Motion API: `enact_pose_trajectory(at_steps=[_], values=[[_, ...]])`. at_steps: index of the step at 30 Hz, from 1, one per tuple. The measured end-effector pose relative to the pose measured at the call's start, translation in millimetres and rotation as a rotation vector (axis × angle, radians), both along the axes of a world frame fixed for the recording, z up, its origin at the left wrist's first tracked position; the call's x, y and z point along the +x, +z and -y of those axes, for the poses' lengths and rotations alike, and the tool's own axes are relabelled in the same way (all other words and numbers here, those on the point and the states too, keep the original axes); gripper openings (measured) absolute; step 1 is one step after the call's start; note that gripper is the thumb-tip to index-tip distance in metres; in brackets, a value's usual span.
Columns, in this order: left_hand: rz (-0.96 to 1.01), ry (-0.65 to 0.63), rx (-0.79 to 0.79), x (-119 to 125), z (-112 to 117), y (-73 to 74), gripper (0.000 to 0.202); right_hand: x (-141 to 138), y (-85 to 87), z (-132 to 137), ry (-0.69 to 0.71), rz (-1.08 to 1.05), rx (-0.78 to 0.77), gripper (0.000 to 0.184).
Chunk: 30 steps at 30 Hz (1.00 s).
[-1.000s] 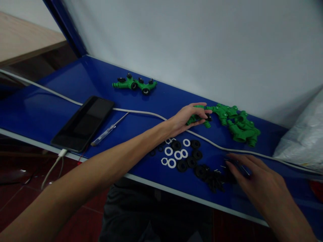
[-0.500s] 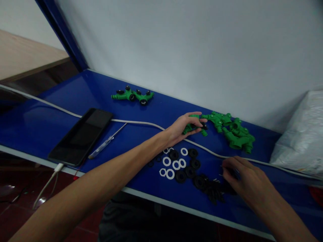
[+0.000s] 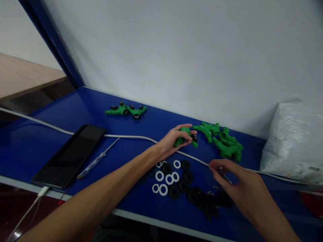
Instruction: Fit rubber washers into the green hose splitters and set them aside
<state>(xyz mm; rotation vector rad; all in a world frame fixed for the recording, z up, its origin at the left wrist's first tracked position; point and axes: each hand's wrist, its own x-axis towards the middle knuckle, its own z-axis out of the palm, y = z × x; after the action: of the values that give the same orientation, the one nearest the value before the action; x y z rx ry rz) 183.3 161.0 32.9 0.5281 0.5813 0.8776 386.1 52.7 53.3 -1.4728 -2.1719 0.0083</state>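
My left hand [image 3: 174,139] is closed around a green plastic hose fitting [image 3: 185,137] on the blue table [image 3: 75,104]. My right hand [image 3: 234,181] hovers over the table's front right with thumb and fingers pinched on a small thin metal piece, perhaps a screw, that I cannot make out well. Below it lies a heap of small black parts [image 3: 212,203]. Between my hands lie black rings [image 3: 185,174] and white washers [image 3: 164,178]. A pile of green fittings [image 3: 224,141] rests just right of my left hand.
A white cable [image 3: 126,136] runs across the table. A dark phone [image 3: 69,156] and a clear-handled screwdriver [image 3: 97,159] lie at the left. An assembled green fitting with black knobs [image 3: 126,110] sits near the wall. A white plastic bag [image 3: 295,141] stands at the right.
My right hand went from flat and spread over the black parts to a pinch and lifted leftward. My left hand stayed on the green fitting. The camera tilted upward.
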Motion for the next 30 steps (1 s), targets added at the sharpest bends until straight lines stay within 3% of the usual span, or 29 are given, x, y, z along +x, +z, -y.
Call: enact_pose_trajectory(at_steps=[6,14,22,30], values=[[0.029,-0.016,0.010,-1.0,0.2,0.7,0.037,-29.0,20.4,-20.6,-0.020,-0.209,-0.017,0.011],[0.000,-0.048,0.070,1.8,-1.4,-8.3,0.036,-52.4,10.6,-46.9,-0.032,-0.447,-0.102,0.010],[-0.041,-0.053,0.110,4.4,0.4,-6.8,0.035,-55.5,9.1,-50.5,-0.089,-0.521,-0.155,0.014],[-0.077,-0.048,0.227,5.2,3.1,-9.9,0.033,-56.0,13.5,-53.6,-0.167,-0.720,-0.350,0.018]])
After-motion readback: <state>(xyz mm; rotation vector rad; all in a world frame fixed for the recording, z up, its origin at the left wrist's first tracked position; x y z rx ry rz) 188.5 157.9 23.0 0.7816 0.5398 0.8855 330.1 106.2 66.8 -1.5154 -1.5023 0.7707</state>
